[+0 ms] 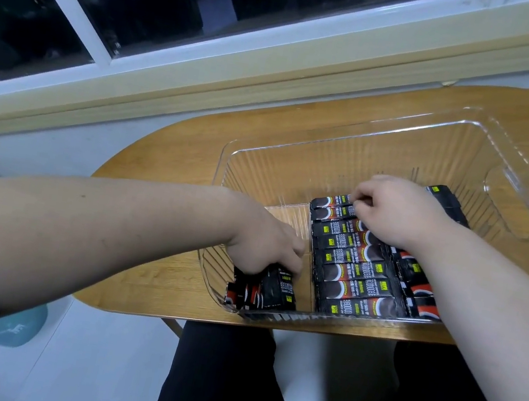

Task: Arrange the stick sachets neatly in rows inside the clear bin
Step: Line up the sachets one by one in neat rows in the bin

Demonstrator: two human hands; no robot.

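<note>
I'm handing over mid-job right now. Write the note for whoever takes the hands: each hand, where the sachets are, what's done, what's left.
Left hand: grips a loose bunch of sachets in the near-left corner of the clear bin.
Right hand: fingers curled on the farthest sachet of the middle row.
Done: the middle row lies side by side; a second row sits to its right, partly hidden under the right forearm.
To do: lay the bunch out as a row in the bin's left part and straighten the middle row's far end.
</note>
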